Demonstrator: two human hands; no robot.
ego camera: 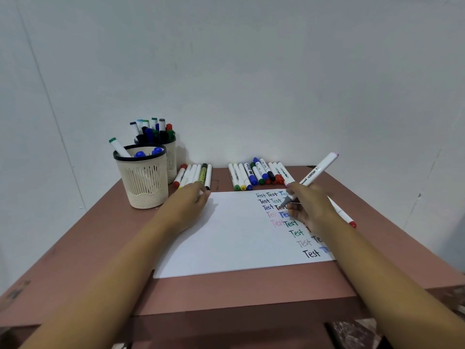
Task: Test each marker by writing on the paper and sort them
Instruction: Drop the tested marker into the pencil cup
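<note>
A white sheet of paper [226,238] lies on the brown table, its right side covered with several coloured "Test" words. My right hand [310,210] grips a white marker [315,175] with a pink end, its tip touching the paper among the upper words. My left hand [188,205] rests on the paper's far left corner, fingers fairly flat. One row of markers [195,175] lies beyond my left hand, a second row of markers [260,173] lies beyond the paper's far right.
Two cream mesh cups stand at the far left: the near cup [143,182] holds a few markers, the far cup [169,152] holds several. A red-capped marker [346,216] lies right of my right hand. A white wall [251,71] backs the table [239,288].
</note>
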